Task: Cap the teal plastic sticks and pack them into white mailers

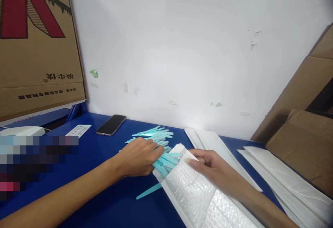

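My left hand (142, 155) is closed on a bunch of thin turquoise sticks (165, 162), whose ends lie in the mouth of a white bubble mailer (197, 193). The mailer's edge is pinched between the thumb and fingers of my right hand (205, 163), which holds the mouth open toward the left hand. Behind my left hand, more turquoise sticks (153, 132) are piled on the blue table (104, 200). One single stick (148, 191) sticks out to the left below the mailer's mouth.
A black phone (111, 125) and a white label card (79, 130) lie at the back left. White mailers (213, 144) lie behind my right hand, with more white mailers (288, 176) at the right. Cardboard boxes stand at the left (39, 58) and right (304, 144). A white wall (182, 54) rises behind.
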A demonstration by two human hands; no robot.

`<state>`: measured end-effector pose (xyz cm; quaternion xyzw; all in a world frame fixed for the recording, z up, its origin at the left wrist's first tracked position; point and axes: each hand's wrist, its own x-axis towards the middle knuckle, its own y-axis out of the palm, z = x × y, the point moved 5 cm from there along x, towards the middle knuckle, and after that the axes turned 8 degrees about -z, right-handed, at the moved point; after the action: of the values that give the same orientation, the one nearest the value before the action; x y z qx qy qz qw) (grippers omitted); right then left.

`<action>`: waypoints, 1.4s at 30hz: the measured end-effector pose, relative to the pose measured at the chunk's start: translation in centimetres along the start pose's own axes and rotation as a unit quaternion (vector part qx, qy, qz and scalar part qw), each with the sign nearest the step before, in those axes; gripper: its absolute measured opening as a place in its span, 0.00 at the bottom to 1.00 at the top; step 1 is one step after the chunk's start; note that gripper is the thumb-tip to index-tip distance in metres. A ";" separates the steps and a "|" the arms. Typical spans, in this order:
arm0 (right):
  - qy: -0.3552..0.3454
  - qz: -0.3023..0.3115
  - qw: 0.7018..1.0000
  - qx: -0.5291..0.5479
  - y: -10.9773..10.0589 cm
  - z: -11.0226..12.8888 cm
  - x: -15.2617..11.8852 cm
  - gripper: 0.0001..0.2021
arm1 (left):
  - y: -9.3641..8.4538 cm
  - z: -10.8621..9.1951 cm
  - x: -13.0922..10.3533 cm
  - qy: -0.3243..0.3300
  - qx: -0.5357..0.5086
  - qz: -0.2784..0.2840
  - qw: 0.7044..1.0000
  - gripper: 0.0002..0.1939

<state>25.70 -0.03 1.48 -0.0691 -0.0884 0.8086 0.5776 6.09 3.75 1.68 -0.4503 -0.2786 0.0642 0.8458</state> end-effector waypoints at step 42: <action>0.146 -0.080 0.986 -0.007 3.3 -3.5 -1.5 0.31 | -3.3 -3.3 0.0 0.148 0.054 -0.188 0.969 0.25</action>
<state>23.87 -2.24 -2.68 -0.1832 -0.0140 0.7405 0.6464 7.35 -0.61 2.86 -0.3476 -0.2262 -0.1487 0.8977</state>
